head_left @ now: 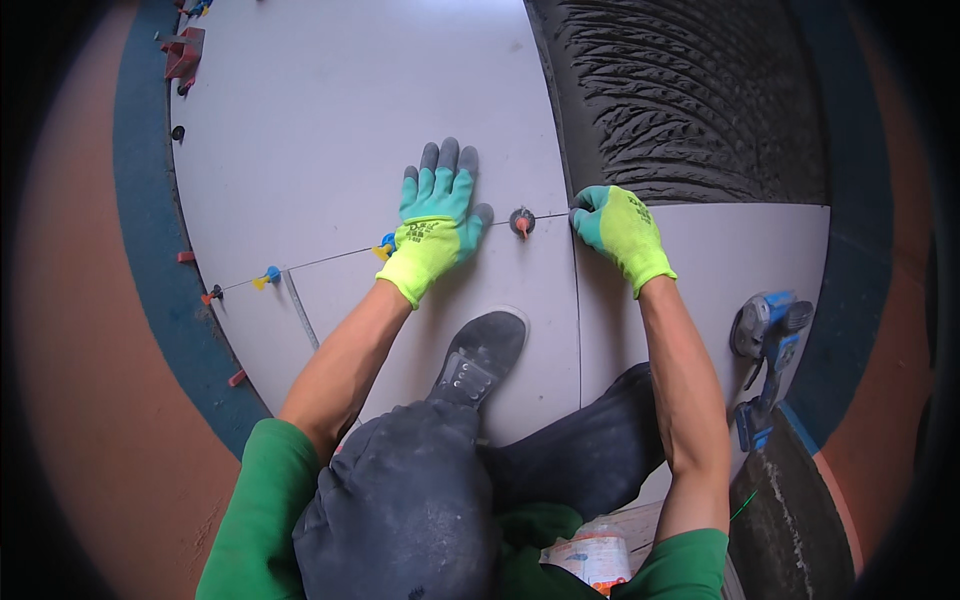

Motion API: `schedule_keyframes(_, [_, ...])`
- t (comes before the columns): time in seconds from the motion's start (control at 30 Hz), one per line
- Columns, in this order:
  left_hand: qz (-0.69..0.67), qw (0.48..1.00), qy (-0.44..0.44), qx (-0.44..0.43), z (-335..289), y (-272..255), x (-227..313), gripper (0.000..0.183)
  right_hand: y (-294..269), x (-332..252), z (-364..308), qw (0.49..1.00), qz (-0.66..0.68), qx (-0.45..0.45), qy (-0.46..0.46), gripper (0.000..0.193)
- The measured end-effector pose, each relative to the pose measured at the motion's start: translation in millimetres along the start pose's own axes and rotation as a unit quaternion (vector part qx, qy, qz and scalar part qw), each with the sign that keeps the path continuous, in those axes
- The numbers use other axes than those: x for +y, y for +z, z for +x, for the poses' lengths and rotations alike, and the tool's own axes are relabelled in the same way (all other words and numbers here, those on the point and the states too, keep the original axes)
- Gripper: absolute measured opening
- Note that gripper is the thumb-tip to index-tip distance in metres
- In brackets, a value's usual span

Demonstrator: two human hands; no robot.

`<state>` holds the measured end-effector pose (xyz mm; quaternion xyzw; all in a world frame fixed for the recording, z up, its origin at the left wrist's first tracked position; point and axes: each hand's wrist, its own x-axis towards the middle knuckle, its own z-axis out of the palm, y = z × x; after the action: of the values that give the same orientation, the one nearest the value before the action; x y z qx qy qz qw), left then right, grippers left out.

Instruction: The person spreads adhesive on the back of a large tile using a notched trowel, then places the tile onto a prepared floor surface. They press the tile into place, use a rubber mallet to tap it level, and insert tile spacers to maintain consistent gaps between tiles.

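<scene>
**Hand Positions at the Tile Joint**

The large pale tile [350, 120] lies ahead, left of the combed mortar [690, 100]. The left hand [435, 220] is spread flat across its near edge, probably for support. The right hand [620, 235] is curled at the joint [547, 216]; whether it grips anything cannot be told. A red clip [522, 226] sits there, presumably for alignment. Both gloves [422, 248] carry dark print.
</scene>
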<state>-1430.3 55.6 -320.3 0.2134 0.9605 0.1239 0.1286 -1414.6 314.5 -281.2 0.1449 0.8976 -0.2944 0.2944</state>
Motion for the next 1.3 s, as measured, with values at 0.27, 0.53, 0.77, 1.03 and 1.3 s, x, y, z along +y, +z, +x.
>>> schedule_keyframes(0.27, [-0.001, 1.000, -0.004, -0.010, 2.5, -2.2, 1.9, 0.084, 4.7, -2.1, 2.3, 1.000, -0.021, 0.011, 0.016, 0.022])
schedule_keyframes(0.53, [0.008, 1.000, 0.001, -0.015, 2.3, -5.7, 1.1, 0.097, 21.2, 0.9, -33.2, 0.977, 0.139, 0.135, 0.083, 0.030])
schedule_keyframes(0.77, [0.020, 0.999, 0.018, -0.018, 10.3, -6.0, -6.7, 0.106, 59.0, -8.2, -50.3, 0.987, 0.129, 0.077, 0.054, 0.037])
schedule_keyframes(1.03, [0.036, 0.998, 0.020, -0.038, 15.9, -9.3, -6.9, 0.110, 64.7, 0.5, -61.0, 0.978, 0.138, 0.108, 0.111, 0.041])
schedule_keyframes(1.3, [0.012, 0.999, 0.029, -0.021, 15.8, -8.3, -9.5, 0.096, 62.0, -9.6, -20.8, 0.937, 0.241, 0.155, 0.202, 0.045])
